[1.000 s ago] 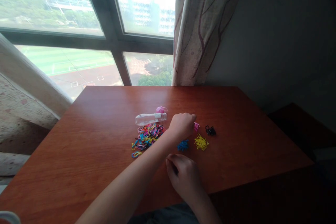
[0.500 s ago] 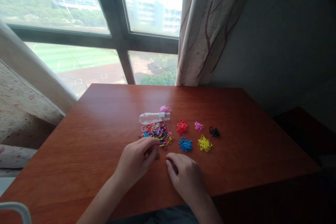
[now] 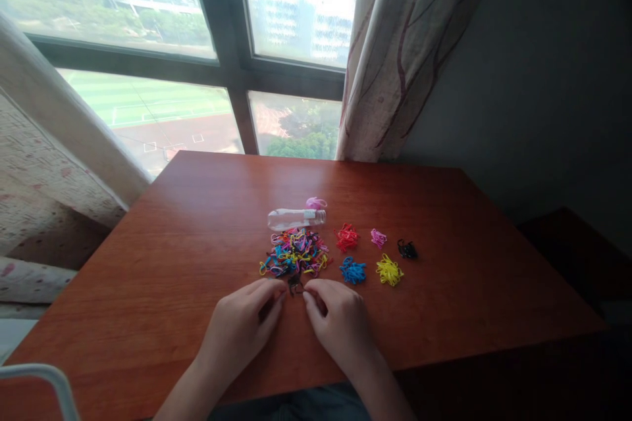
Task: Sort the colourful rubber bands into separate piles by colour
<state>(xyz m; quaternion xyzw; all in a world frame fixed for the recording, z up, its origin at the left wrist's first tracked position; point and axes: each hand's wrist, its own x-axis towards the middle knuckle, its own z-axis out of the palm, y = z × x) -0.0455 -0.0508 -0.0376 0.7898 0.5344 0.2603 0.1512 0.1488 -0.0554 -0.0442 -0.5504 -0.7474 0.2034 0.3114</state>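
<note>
A small cluster of black rubber bands (image 3: 295, 284) lies on the table between my two hands. My left hand (image 3: 244, 316) rests just left of it, thumb and forefinger pinched together; whatever they hold is too small to make out. From the right, my right hand (image 3: 340, 317) pinches the edge of a black band with its fingertips. Directly beyond is a mixed pile of coloured rubber bands (image 3: 296, 251). Sorted heaps sit to the right: red bands (image 3: 347, 237), blue bands (image 3: 352, 270), yellow bands (image 3: 390, 270), pink bands (image 3: 378, 238) and black bands (image 3: 407, 249).
A clear plastic bottle (image 3: 291, 219) lies on its side behind the mixed pile, with a pink bundle (image 3: 316, 203) behind its neck. The wooden table (image 3: 197, 223) reaches to a window with curtains (image 3: 390, 66). A white curved tube (image 3: 49, 375) stands at the lower left.
My left hand has drawn back from the mixed pile toward me, uncovering its front. My right hand has shifted left, to the black bands. The camera view has shifted slightly.
</note>
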